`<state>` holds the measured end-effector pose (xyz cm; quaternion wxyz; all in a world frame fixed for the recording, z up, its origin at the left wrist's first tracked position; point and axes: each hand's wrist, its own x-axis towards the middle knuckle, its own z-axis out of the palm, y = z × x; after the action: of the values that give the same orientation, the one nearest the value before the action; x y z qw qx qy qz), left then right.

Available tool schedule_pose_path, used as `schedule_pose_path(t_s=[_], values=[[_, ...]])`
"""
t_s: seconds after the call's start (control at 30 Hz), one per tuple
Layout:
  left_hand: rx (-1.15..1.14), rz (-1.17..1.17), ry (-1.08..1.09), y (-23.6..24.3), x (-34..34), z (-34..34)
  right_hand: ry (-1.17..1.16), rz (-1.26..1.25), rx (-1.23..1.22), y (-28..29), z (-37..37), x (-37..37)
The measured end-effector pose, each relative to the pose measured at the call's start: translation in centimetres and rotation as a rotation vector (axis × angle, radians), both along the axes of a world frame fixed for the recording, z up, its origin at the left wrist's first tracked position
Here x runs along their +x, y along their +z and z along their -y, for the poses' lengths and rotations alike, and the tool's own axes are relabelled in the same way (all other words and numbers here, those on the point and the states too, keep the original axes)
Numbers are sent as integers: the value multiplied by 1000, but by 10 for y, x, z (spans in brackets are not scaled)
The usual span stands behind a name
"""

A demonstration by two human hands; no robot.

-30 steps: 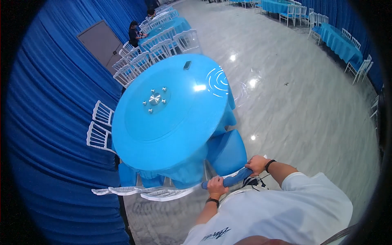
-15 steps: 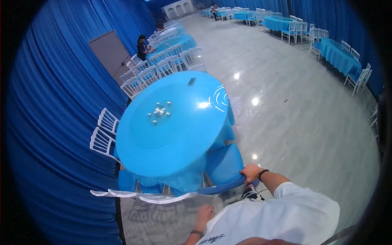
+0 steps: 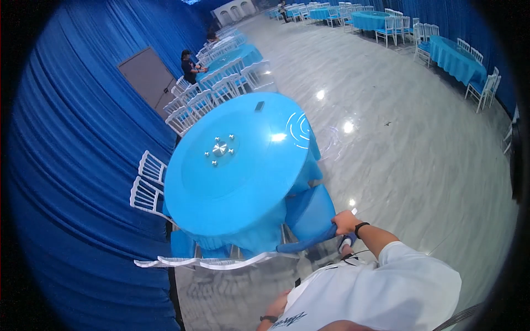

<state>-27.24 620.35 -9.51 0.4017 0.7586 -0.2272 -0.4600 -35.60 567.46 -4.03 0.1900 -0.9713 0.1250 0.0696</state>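
A: Changed anything since a second ago?

B: Yes. Took the left hand [image 3: 277,303] off the blue chair cover [image 3: 309,212] and dropped it low, toward 6 o'clock, close against the white shirt [image 3: 381,292]. Left the cover to the right hand [image 3: 345,222] alone, so probably steadied rather than pulled with both.

A: Left fingers?

B: Could not tell; half hidden by the shirt, with nothing seen in them.

A: And the right?

B: Stayed at 4 o'clock of the round table [image 3: 237,165], elbow bent, wrist banded in black, fingers curled tight round the cover's top edge.

A: Whereabouts of the cover?

B: Draped on a chair back, touching the tablecloth at 5 o'clock, just beside a white chair [image 3: 215,262] at 6.
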Motion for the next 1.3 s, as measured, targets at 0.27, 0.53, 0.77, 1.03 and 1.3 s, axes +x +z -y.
schedule_pose_path(t_s=[0.27,0.53,0.77,1.03,1.3], values=[[-93,228,-146,-110,12,-32,35,198,-106,-5,-19,-1],[59,-201,95,-56,-20,-29,31,111,-164,-9,-11,-6],[71,-196,85,-55,-42,-35,44,109,-156,-2,-10,-11],[80,-190,131,-56,-65,-5,13,197,-117,-13,-18,0],[84,-166,185,-38,-98,51,29,202,-67,-6,-10,-14]])
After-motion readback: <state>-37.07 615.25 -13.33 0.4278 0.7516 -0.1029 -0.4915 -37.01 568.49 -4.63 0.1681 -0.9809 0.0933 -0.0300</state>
